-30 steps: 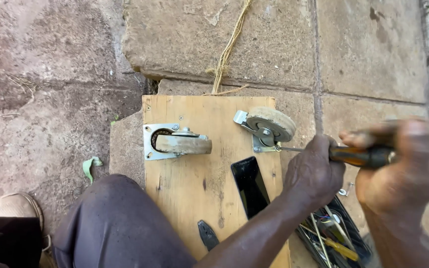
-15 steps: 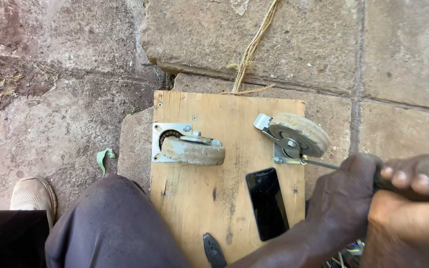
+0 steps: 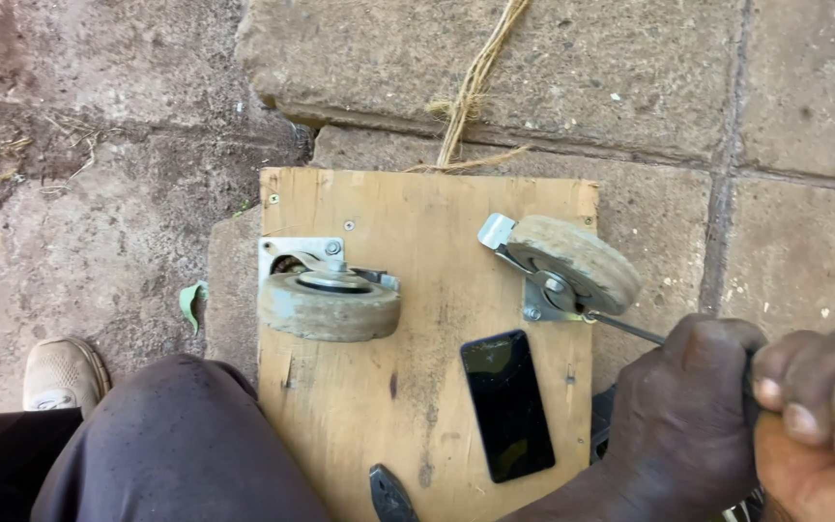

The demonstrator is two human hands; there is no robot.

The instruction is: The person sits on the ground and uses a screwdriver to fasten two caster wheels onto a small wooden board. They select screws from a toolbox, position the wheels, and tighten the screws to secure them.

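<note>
A screwdriver [image 3: 622, 329] was gripped by both hands at the right edge of the wooden board [image 3: 417, 387]. The left hand [image 3: 683, 416] was closed around the front of the handle, and the right hand [image 3: 819, 425] was closed around its rear part. The tip of the metal shaft was set against the bracket of the right caster wheel [image 3: 572, 263], near the far right corner. A second caster wheel [image 3: 329, 300] was fixed at the left edge. A dark phone [image 3: 506, 404] was laid flat on the board, just beside the left hand.
</note>
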